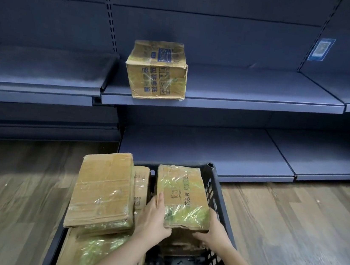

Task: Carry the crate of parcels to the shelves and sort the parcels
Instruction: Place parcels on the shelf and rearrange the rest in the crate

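Parcels were the business at hand, and most of them had not yet left the crate (217,195), a dark slatted plastic one standing on the wood-look floor (289,236) just in front of the shelves (252,93). Judging by that, the carrying was done and the sorting had barely begun: a single squarish taped box (156,71) sat on the middle shelf near its left end, overhanging the front edge a little, while the rest of the shelving in view held nothing that could be made out.

Inside the crate, a long flat parcel (103,189) lay on top at the left, its far end jutting past the rim. A narrow parcel (140,188) stood on edge just beside it, and another wrapped in shiny film (91,252) lay underneath. At the right side a printed parcel (183,198) was raised, tilted with its far end up against the crate's back wall.

Both hands were on that printed parcel. The left hand (154,216) had its fingers curled round the left near corner; the right hand (212,230) gripped the right near corner from below, thumb along the side. It looked like the second parcel to go up, with at least three more left after it. Whether more lay hidden beneath could not be told
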Available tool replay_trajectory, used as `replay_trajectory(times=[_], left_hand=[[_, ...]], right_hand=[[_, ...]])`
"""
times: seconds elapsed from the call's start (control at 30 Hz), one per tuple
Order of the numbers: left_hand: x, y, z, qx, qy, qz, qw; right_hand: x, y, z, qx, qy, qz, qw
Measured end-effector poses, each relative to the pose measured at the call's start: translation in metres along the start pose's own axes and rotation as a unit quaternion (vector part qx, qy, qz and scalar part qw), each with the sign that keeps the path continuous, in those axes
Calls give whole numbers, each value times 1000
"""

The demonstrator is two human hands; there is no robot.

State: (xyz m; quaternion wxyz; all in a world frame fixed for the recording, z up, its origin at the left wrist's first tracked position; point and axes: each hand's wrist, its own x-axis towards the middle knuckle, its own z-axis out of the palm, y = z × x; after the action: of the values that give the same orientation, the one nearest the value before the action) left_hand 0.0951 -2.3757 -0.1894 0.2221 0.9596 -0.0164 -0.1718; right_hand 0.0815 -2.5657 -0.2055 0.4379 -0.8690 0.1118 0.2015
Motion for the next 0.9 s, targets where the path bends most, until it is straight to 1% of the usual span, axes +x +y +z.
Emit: replay_trajectory(times=[0.1,0.2,0.37,0.47,0.67,0.8,0.9], left_hand=[[-14,12,-16,-63,21,6,998],[-29,21,-41,-100,52,23,993],[-61,48,-101,-135,148,68,977],[-84,65,-141,-130,192,97,968],[-113,91,-221,-142,252,146,946],[-121,98,-276,-138,291,174,931],[-115,99,-312,-138,309,184,923]], right_hand=[[-9,-13,-17,2,20,-20,1000],[-23,-35,-36,-3,38,-65,997],[-59,-87,-74,11,88,-128,988],[-85,-123,-98,2,116,-165,979],[-124,-200,-138,-17,169,-234,957],[-138,-253,-158,-14,187,-282,941],[-132,-290,-167,-21,193,-303,933]])
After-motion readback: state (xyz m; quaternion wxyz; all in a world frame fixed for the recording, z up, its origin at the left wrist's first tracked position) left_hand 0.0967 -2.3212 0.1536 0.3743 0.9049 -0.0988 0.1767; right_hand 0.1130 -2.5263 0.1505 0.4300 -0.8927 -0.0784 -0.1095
